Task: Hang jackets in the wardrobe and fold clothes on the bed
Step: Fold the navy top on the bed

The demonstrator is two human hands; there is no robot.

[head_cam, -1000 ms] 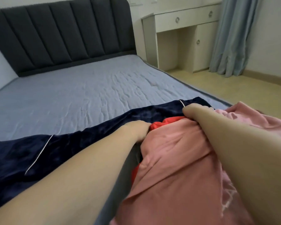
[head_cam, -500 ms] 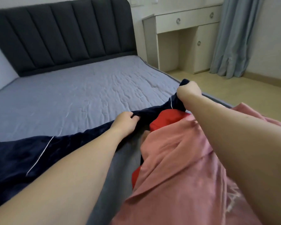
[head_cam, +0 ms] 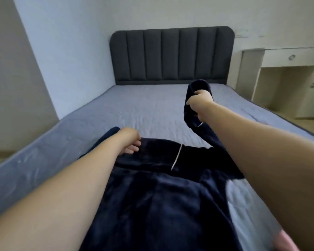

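Note:
A dark navy plush garment (head_cam: 161, 196) with thin white piping lies spread on the near part of the blue-grey bed (head_cam: 143, 109). My right hand (head_cam: 199, 103) grips one end of the garment, a sleeve or leg, and holds it lifted above the mattress. My left hand (head_cam: 130, 142) rests on the garment's far left edge with fingers loosely curled; whether it pinches the cloth I cannot tell. A corner of pink cloth (head_cam: 285, 241) shows at the bottom right.
A dark grey padded headboard (head_cam: 172, 55) stands at the far end of the bed. A white desk with drawers (head_cam: 288, 69) is at the right beside the bed. A wall (head_cam: 16, 78) runs close along the left side.
The view has swung to face the headboard. The navy garment has been pulled out from the pink and red clothes and spread before me; my right hand has raised its end.

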